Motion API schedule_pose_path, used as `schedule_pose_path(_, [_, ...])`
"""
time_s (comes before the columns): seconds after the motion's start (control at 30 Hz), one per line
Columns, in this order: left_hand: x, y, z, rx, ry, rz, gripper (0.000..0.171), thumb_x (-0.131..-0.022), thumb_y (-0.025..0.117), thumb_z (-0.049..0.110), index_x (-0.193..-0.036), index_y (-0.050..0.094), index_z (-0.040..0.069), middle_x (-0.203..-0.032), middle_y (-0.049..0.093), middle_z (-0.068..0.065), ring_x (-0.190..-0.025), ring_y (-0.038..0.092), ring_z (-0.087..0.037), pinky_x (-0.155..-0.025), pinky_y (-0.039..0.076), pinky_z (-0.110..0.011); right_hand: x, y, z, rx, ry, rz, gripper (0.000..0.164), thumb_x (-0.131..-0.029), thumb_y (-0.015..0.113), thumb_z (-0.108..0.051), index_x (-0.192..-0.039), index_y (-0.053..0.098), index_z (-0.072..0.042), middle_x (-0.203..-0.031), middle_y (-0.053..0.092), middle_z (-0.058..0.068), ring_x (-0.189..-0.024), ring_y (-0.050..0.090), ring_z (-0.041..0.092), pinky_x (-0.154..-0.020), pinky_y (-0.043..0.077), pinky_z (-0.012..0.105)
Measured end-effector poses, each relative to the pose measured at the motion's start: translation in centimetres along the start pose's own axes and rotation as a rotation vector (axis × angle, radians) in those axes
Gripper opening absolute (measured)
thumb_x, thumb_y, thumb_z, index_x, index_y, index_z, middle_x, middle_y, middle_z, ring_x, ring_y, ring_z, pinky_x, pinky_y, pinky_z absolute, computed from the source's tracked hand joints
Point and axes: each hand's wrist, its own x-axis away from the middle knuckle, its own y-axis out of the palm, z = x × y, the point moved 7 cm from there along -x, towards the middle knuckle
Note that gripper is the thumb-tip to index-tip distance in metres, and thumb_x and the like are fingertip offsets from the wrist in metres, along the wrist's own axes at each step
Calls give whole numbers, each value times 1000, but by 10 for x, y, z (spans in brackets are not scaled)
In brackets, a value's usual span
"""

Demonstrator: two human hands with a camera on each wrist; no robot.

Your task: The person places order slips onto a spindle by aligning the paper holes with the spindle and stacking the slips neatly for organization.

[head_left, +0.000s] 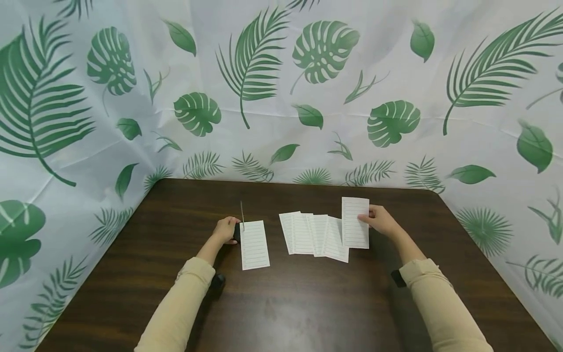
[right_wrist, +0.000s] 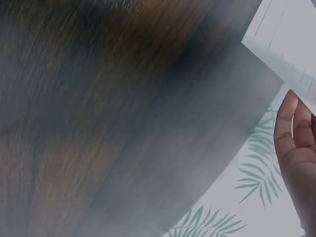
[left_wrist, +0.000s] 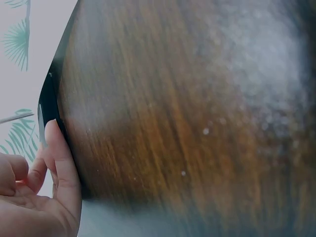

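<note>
My left hand [head_left: 226,230] holds the edge of the black base [left_wrist: 49,98] of a bill spike, whose thin metal rod [head_left: 242,212] points upward. A lined white card [head_left: 255,247] lies over the base, with the rod rising at its top left corner. My right hand [head_left: 381,219] pinches the right edge of another lined card [head_left: 355,220] between thumb and fingers. This card is raised and partly covers the rightmost card of an overlapping row of lined cards [head_left: 303,234] on the table. In the right wrist view, the pinched card [right_wrist: 291,44] shows at the upper right.
Everything lies on a dark brown wooden table [head_left: 299,303] with rounded far corners. A white cloth with green leaves [head_left: 281,132] hangs behind and at the sides. Black devices [head_left: 398,278] sit at both wrists.
</note>
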Motion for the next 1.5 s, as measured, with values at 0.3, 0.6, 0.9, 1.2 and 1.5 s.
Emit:
schedule_pose_path(0.3, [62,-13,62,59,-52,-26,40,-103,34,36,-118,59,8,-107,52,-18,-67,49,-21,-57,60,-32,4,1,-9,-82,35,20,36,-94,57,-12,-115,52,17,-84,68,15,-69,56,7,-69,56,38])
schedule_pose_path(0.6, [123,-24,113,87,-141,12,37,-101,35,18,-124,52,-6,-102,45,-20,-65,41,-15,-51,56,-21,10,11,-30,-155,51,-22,37,-94,57,-11,-117,51,17,-82,67,10,-69,58,6,-65,54,26])
schedule_pose_path(0.9, [125,-29,108,143,-140,59,32,-99,43,17,-121,54,-4,-112,45,-22,-64,44,-12,-48,54,-18,15,22,-50,-173,52,-36,36,-95,55,-12,-119,51,14,-85,63,12,-73,54,9,-67,52,27])
schedule_pose_path(1.2, [136,-40,119,86,-94,121,30,-98,49,20,-116,59,-2,-99,53,-15,-62,47,-11,-46,53,-17,21,39,-76,-211,50,-12,33,-95,54,-10,-118,52,14,-91,65,21,-76,56,11,-68,53,32])
schedule_pose_path(1.5, [154,-41,135,-1,-13,81,28,-96,52,19,-108,61,-4,-87,62,-15,-61,53,-13,-48,55,-23,22,50,-98,-260,77,-29,35,-96,54,-13,-122,53,10,-96,64,19,-85,58,19,-73,53,34])
